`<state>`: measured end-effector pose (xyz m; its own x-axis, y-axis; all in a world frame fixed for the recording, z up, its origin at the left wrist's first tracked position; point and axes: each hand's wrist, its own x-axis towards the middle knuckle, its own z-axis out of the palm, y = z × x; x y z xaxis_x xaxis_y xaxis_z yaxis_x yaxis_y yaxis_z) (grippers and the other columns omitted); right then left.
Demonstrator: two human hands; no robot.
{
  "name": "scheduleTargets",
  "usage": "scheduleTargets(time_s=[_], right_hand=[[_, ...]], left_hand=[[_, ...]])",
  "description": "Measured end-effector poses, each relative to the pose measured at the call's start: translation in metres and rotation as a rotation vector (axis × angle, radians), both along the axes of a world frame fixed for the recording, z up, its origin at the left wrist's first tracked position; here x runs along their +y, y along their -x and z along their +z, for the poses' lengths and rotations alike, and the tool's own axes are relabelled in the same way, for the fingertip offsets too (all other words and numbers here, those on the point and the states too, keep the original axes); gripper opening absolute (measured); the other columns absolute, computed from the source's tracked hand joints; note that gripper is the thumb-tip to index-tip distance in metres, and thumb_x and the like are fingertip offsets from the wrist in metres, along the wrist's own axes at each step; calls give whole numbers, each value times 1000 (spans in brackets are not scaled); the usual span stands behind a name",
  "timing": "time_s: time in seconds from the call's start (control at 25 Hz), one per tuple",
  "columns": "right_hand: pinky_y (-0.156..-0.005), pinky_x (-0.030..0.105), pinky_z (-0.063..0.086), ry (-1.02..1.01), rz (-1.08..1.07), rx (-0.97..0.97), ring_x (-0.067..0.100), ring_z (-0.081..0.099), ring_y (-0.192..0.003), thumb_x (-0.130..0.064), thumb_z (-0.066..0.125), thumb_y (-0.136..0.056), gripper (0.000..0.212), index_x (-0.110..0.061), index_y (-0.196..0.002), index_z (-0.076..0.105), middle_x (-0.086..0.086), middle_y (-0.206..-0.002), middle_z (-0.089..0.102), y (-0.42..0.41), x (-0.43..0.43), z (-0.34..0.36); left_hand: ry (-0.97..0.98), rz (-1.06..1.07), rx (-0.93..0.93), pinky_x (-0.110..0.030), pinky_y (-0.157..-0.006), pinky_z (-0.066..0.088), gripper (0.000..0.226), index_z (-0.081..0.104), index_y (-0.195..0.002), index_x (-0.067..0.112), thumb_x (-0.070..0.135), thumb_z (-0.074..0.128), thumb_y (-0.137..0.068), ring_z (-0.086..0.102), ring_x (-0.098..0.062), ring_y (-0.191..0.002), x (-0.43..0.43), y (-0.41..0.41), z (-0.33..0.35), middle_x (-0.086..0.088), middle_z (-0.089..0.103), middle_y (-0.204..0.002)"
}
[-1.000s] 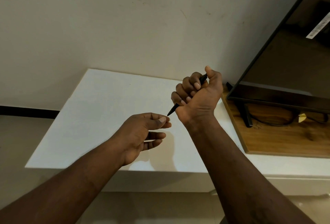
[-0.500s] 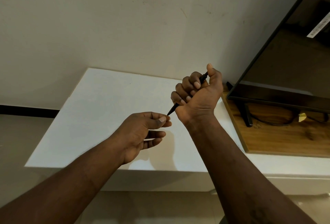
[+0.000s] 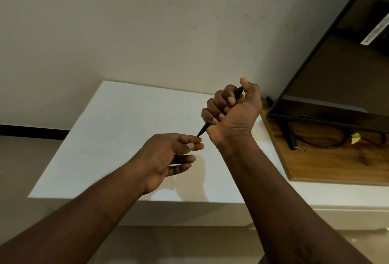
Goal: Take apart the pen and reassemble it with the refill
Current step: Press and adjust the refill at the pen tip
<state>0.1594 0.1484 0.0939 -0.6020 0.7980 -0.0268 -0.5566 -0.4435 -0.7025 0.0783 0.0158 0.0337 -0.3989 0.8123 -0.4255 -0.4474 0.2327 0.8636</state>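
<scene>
Right hand [image 3: 233, 114] gripped the pen [image 3: 203, 130] in a fist, long axis slanting down-left, tip at thumb and forefinger of the left hand [image 3: 168, 156]; whether these pinched it was unclear.

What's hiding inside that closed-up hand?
A black pen. Its pointed tip pokes out below the right hand, its other end out the top. The curled fingers cover its middle.

Right hand [image 3: 233, 116] grips pen [image 3: 203, 129]; left hand [image 3: 168, 156] touches tip.
</scene>
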Motion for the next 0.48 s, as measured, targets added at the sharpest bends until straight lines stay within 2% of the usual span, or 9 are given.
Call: scheduleTargets(time_s=[0.48], right_hand=[[-44,24,13,-32,-13,-45,13,11,-44,-46,43,-101,53,-16,-59,30,-2,-50,20,1,-3,0]], left_hand=[[8,2,-2,-27,-67,61,24,83,-106,17,9,60,-103,77,-17,-82,0,0,1,1,83,-106]])
